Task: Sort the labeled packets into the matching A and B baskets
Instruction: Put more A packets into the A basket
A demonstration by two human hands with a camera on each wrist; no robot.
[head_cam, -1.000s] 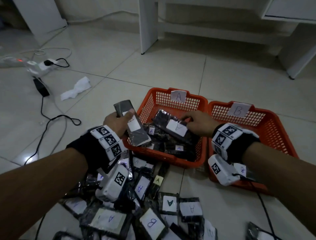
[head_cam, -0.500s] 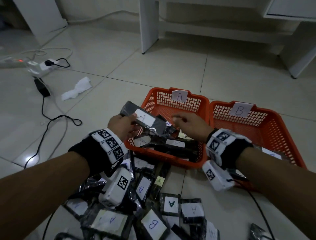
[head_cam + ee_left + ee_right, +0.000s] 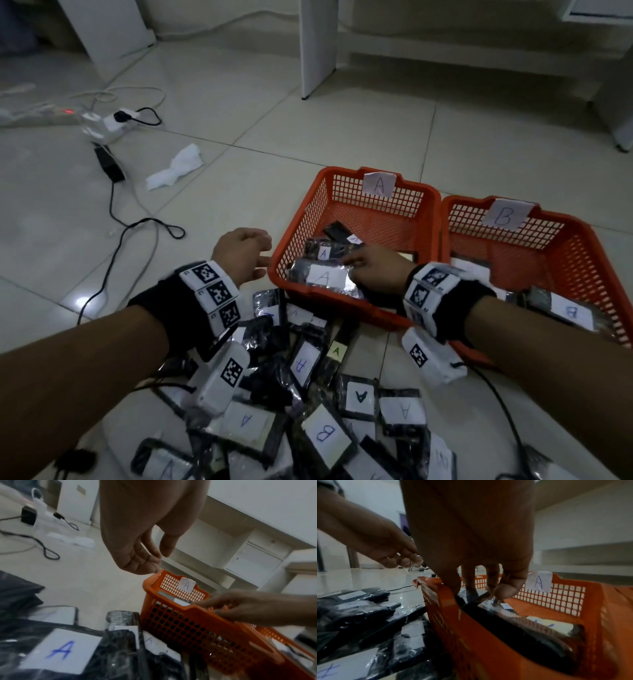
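Two orange baskets stand side by side, basket A on the left and basket B on the right. A black packet labelled A lies on top at the front of basket A. My right hand reaches into that basket and its straight fingers touch the packets there. My left hand hovers just left of basket A's rim, loosely curled and holding nothing. A pile of labelled packets lies on the floor under my wrists, among them a B packet.
Basket B holds a B packet near its front. A power strip, a black adapter with its cable and a crumpled white tissue lie on the tiles at left. White furniture legs stand behind.
My left hand has let go of the A packet, which now lies in basket A, and has drawn back left of the rim. My right hand has come down onto the packets.
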